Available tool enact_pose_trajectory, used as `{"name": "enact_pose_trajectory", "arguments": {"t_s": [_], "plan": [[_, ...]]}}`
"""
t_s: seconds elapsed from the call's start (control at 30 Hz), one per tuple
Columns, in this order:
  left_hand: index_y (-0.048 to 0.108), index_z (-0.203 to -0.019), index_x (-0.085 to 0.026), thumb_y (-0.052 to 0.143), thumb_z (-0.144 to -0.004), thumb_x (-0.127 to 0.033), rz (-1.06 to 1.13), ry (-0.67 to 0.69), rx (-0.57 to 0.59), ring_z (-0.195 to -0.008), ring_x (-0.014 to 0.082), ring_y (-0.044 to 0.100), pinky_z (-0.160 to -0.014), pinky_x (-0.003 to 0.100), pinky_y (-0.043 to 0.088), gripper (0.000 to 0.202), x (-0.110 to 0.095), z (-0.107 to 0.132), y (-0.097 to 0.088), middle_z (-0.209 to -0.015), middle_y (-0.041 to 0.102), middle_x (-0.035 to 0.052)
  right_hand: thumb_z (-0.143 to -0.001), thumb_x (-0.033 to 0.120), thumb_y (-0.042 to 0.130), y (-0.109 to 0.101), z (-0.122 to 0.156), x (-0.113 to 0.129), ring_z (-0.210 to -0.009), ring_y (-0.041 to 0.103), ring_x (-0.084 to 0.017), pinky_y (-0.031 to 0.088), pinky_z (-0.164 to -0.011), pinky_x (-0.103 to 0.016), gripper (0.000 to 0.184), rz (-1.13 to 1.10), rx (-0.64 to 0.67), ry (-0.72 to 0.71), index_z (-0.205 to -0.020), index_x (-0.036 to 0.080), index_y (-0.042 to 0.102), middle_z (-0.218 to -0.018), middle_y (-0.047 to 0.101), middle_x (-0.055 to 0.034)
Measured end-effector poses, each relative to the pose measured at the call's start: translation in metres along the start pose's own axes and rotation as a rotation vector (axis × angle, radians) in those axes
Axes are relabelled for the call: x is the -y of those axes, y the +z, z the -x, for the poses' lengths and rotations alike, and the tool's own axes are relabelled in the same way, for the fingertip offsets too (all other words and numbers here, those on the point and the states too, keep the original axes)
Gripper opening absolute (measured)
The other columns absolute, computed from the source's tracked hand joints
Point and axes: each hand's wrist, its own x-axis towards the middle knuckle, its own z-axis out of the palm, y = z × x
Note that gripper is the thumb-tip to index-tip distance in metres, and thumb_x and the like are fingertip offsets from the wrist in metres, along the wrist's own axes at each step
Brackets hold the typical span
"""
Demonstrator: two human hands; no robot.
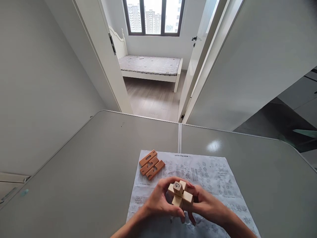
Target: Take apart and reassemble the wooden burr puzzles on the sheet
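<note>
Both of my hands are wrapped round a pale wooden burr puzzle (187, 198), a cross of interlocked blocks, held above a printed sheet. My left hand (160, 198) grips it from the left, thumb below and fingers behind. From the right, my right hand (206, 202) closes on it, with some fingers hidden under and behind the wood. A black mark like a 6 or 9 shows on the block end facing up. Up and left of my hands, three reddish-brown notched wooden pieces (152, 164) lie side by side on the sheet, with numbers on them.
The paper sheet (210, 168) with printed puzzle diagrams lies on a grey table (99, 172). A metal seam (179, 138) crosses the table top. Beyond its far edge, an open doorway leads to a bed (151, 64) under a window. Walls stand on both sides.
</note>
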Motion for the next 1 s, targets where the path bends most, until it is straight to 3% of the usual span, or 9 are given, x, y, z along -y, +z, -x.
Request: {"name": "enact_pose_trajectory", "arguments": {"t_s": [0.13, 0.27, 0.37, 0.5, 0.83, 1.0], "plan": [[0.075, -0.119, -0.019, 0.100, -0.057, -0.057, -0.043, 0.017, -0.076, -0.114, 0.0361, 0.072, -0.102, 0.045, 0.057, 0.077, 0.001, 0.001, -0.002, -0.115, 0.078, 0.0124, -0.095, 0.056, 0.073, 0.004, -0.002, -0.002, -0.057, 0.058, -0.012, 0.049, -0.053, -0.023, 0.044, 0.090, -0.112, -0.042, -0.082, 0.014, 0.073, -0.069, 0.063, -0.0014], [0.070, -0.114, -0.019, 0.100, -0.056, -0.058, -0.164, 0.085, -0.178, -0.109, 0.0331, 0.072, -0.101, 0.043, 0.056, 0.076, 0.000, 0.001, 0.002, -0.114, 0.076, 0.0128, -0.096, 0.044, 0.072, 0.011, -0.005, -0.006, -0.060, 0.048, -0.012, 0.041, -0.056, -0.023, 0.034, 0.290, -0.362, -0.127, -0.077, 0.015, 0.069, -0.067, 0.056, 0.0013], [0.061, -0.107, -0.020, 0.096, -0.062, -0.062, -0.195, 0.132, -0.250, -0.102, 0.0297, 0.072, -0.095, 0.041, 0.058, 0.071, 0.000, 0.000, 0.006, -0.114, 0.073, 0.0122, -0.096, 0.036, 0.068, 0.016, -0.007, -0.011, -0.065, 0.050, -0.015, 0.043, -0.061, -0.025, 0.026, 0.452, -0.517, -0.200, -0.079, 0.016, 0.067, -0.073, 0.062, -0.0008], [0.057, -0.106, -0.021, 0.092, -0.065, -0.068, -0.209, 0.134, -0.253, -0.099, 0.0287, 0.071, -0.091, 0.039, 0.058, 0.071, 0.003, 0.000, 0.008, -0.111, 0.069, 0.0118, -0.098, 0.039, 0.064, 0.019, -0.009, -0.014, -0.070, 0.057, -0.018, 0.048, -0.065, -0.027, 0.026, 0.450, -0.524, -0.201, -0.084, 0.016, 0.068, -0.081, 0.071, -0.0046], [0.061, -0.108, -0.020, 0.091, -0.070, -0.058, -0.208, 0.151, -0.222, -0.105, 0.0309, 0.072, -0.097, 0.043, 0.057, 0.061, -0.004, 0.000, 0.008, -0.116, 0.072, 0.0124, -0.094, 0.054, 0.071, 0.021, -0.007, -0.015, -0.074, 0.062, -0.021, 0.053, -0.068, -0.028, 0.040, 0.214, -0.502, -0.186, -0.087, 0.016, 0.072, -0.082, 0.071, -0.0048], [0.062, -0.107, -0.021, 0.092, -0.069, -0.059, -0.223, 0.149, -0.236, -0.109, 0.0330, 0.072, -0.099, 0.044, 0.057, 0.062, -0.002, 0.001, 0.007, -0.117, 0.074, 0.0128, -0.095, 0.054, 0.072, 0.024, -0.008, -0.022, -0.078, 0.066, -0.022, 0.055, -0.071, -0.029, 0.037, 0.220, -0.547, -0.202, -0.096, 0.017, 0.076, -0.087, 0.076, -0.0060]]}}
